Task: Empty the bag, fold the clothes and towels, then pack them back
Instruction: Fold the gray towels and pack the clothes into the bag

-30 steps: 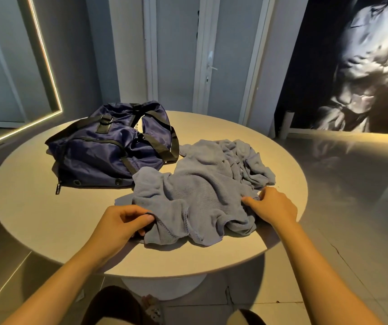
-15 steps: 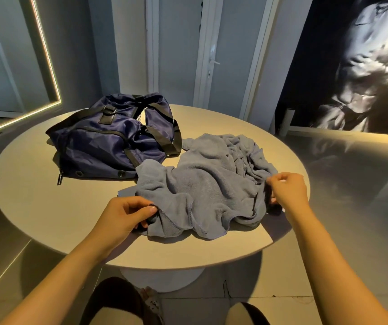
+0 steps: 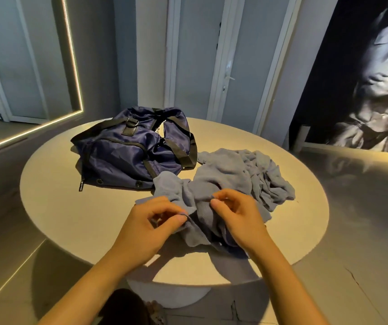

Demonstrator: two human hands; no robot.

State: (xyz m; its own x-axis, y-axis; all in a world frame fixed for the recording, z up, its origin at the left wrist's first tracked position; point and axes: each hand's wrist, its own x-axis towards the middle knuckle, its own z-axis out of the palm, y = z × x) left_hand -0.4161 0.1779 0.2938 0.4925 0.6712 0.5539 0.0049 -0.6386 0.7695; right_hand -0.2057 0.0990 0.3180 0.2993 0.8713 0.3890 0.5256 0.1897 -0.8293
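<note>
A pale tiled floor (image 3: 364, 219) fills the right side and the bottom of the view. On the far right wall hangs a big dark picture (image 3: 364, 90) of a sculpted torso. To the left is a mirror (image 3: 24, 66) with a lit strip along its edge, and between them stand grey doors (image 3: 200, 66) with white frames.

A round beige table (image 3: 70, 207) on a single foot takes up the middle. On its far left part sits a navy bag (image 3: 122, 158), slumped, with its top gaping open and black straps (image 3: 183, 151) looped over its right end. A zip pull (image 3: 81, 184) hangs at its near left corner.

Just right of the bag, and touching its near right corner, lies a grey-blue towel (image 3: 230, 172). It is crumpled in a heap, reaching from the middle of the table toward the right rim and down to the near edge. It is not yet folded.

Both bare forearms reach in from below, and the hands meet close together at the near part of the towel. The left hand (image 3: 150, 224) has its fingers curled, with thumb and forefinger pinching the edge of the towel at its left. The right hand (image 3: 237, 219) lies on top of the heap, also curled, with thumb and forefinger nipping a fold of the cloth. The other fingers of both hands are bent loosely inward. Under the two hands the towel is bunched and lifted a little off the table.
</note>
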